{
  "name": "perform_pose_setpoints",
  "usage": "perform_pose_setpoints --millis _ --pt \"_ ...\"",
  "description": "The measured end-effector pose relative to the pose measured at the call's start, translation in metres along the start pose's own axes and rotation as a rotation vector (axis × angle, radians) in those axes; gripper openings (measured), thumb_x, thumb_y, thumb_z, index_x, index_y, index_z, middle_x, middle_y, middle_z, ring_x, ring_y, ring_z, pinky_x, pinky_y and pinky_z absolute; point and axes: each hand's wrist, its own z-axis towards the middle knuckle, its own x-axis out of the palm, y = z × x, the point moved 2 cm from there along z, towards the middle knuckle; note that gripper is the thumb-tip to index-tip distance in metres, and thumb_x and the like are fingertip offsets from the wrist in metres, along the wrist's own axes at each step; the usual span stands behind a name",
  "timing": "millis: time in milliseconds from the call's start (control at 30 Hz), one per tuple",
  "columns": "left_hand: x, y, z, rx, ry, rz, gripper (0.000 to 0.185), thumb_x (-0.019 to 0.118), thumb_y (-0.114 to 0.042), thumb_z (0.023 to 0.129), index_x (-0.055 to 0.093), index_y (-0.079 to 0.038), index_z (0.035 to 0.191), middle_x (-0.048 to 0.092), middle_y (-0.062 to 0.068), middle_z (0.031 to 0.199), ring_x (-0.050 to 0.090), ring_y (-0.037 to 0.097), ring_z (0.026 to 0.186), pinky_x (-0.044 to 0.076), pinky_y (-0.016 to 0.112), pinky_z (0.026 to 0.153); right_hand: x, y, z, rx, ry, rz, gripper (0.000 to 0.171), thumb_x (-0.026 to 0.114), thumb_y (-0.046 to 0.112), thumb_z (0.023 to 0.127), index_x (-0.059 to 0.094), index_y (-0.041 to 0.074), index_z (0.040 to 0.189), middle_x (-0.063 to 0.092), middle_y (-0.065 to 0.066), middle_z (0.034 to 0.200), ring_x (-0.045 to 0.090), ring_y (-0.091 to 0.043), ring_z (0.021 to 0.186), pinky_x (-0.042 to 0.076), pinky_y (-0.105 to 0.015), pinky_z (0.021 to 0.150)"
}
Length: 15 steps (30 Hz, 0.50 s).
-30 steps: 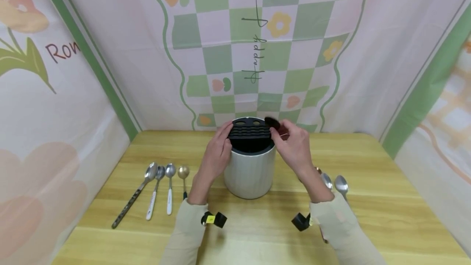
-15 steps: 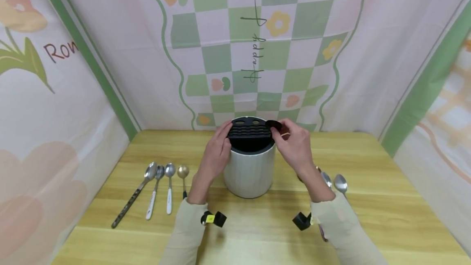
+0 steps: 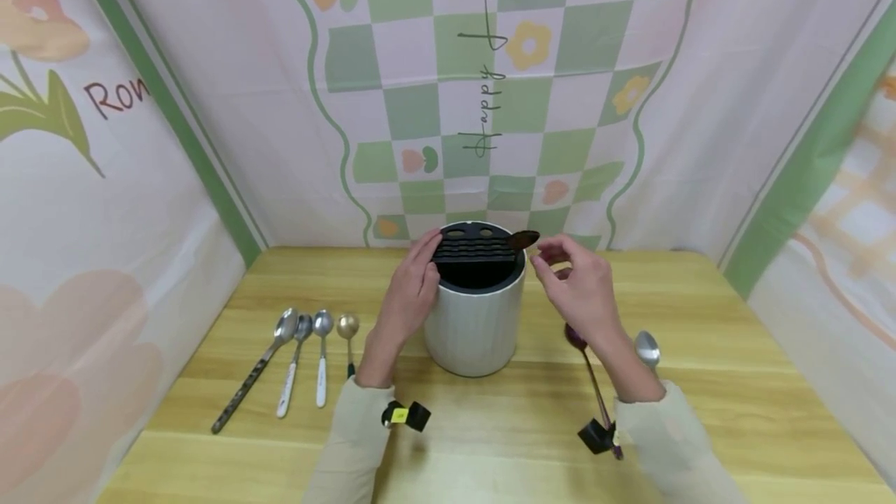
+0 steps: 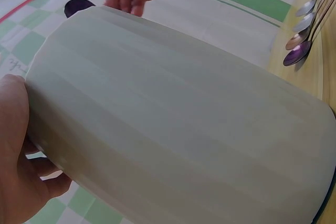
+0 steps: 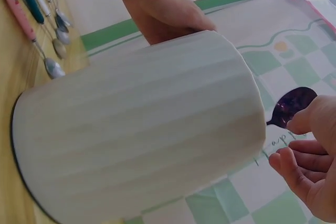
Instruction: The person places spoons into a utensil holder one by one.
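Note:
A ribbed white utensil holder [image 3: 472,333] with a black slotted top [image 3: 472,250] stands upright on the table. My left hand [image 3: 409,286] holds its left side near the rim; in the left wrist view, bent fingers [image 4: 55,182] lie against the wall. A dark, shiny spoon [image 3: 523,239] stands in the holder at the right of the rim, its bowl showing above and its handle hidden inside. My right hand [image 3: 577,286] is just right of that spoon, apart from it in the head view, fingers loosely bent and holding nothing.
Several spoons lie left of the holder, among them a brown-handled spoon [image 3: 255,372] and a pink-handled spoon [image 5: 23,19]. On the right lie a purple spoon [image 3: 591,383] and a silver spoon [image 3: 648,348], partly behind my right arm. A patterned curtain [image 3: 406,99] hangs behind the table.
My right hand has let go of the dark spoon and moved right, uncovering the spoon bowl at the rim. My left hand stays on the holder.

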Motion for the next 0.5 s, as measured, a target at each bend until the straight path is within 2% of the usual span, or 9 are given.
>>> perform_pose_setpoints --millis 200,367,500 --pt "-0.001 -0.001 0.001 -0.001 0.002 -0.006 0.051 0.034 -0.013 0.100 0.043 0.001 0.148 0.042 0.014 0.156 0.039 0.027 0.146 0.033 0.042 0.122 -0.011 -0.011 -0.011 0.015 0.039 -0.059 0.016 0.068 0.006 0.091 0.067 -0.001 0.105 0.073 -0.016 0.094 0.071 -0.028 0.086 0.054 -0.012 0.065" --pt "-0.001 -0.001 0.001 -0.002 0.002 -0.006 0.051 0.034 -0.012 0.099 0.043 0.002 0.148 0.042 0.014 0.156 0.039 0.028 0.146 0.033 0.043 0.122 -0.015 -0.021 -0.023 0.036 0.102 -0.082 0.017 0.066 0.003 0.090 0.066 -0.002 0.106 0.072 -0.017 0.094 0.069 -0.029 0.086 0.053 -0.010 0.066" --pt "0.001 0.000 0.000 0.003 -0.001 0.000 0.051 0.034 -0.012 0.099 0.044 0.002 0.147 0.042 0.013 0.156 0.040 0.028 0.145 0.034 0.043 0.121 -0.018 -0.034 -0.032 0.066 0.163 -0.113 0.017 0.064 0.003 0.091 0.066 -0.003 0.106 0.072 -0.018 0.094 0.069 -0.029 0.086 0.059 -0.022 0.067"
